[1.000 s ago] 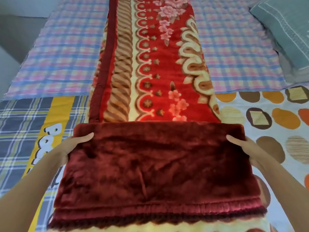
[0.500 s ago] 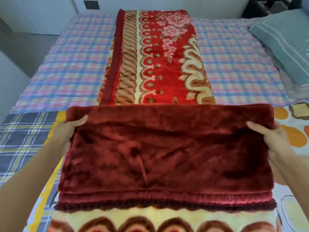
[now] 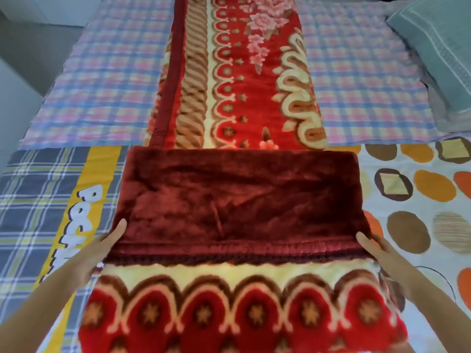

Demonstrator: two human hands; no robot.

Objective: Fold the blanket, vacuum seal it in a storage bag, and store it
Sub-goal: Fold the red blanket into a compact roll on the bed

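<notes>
Both the left hand and right hand pinch the plush blanket at its sides, thumbs on top; uneven pulling could skew the thick fold.

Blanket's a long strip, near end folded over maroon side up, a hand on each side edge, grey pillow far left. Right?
No: the head view shows the grey pillow at far right, not left. The rest stands: blanket folded maroon side up, left hand and right hand at its edges.
</notes>
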